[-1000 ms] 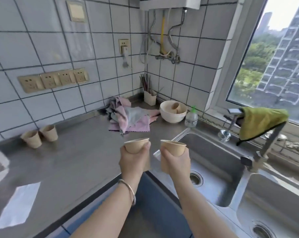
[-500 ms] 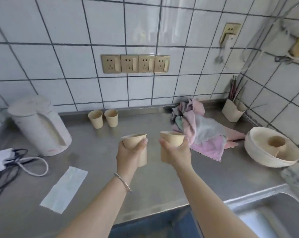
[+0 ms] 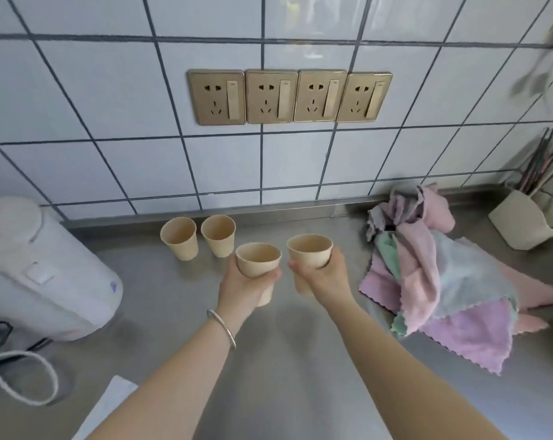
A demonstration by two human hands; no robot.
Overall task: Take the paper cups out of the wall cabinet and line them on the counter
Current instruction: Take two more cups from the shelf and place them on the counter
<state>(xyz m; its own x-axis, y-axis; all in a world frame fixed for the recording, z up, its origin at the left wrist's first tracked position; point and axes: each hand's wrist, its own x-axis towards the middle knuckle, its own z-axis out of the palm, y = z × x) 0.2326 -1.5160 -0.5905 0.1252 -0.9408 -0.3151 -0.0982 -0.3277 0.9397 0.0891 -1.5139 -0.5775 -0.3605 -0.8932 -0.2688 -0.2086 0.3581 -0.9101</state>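
Standing at the steel counter (image 3: 173,312), we grip one paper cup in each of our hands: left hand (image 3: 243,284), right hand (image 3: 324,274). Two cups (image 3: 199,238) wait by the wall. Light, crushable; we hold mid-wall gently.

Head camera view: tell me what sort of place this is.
Most likely a home kitchen: a steel counter against a white tiled wall, a row of four wall sockets, a white electric kettle and a heap of dishcloths.
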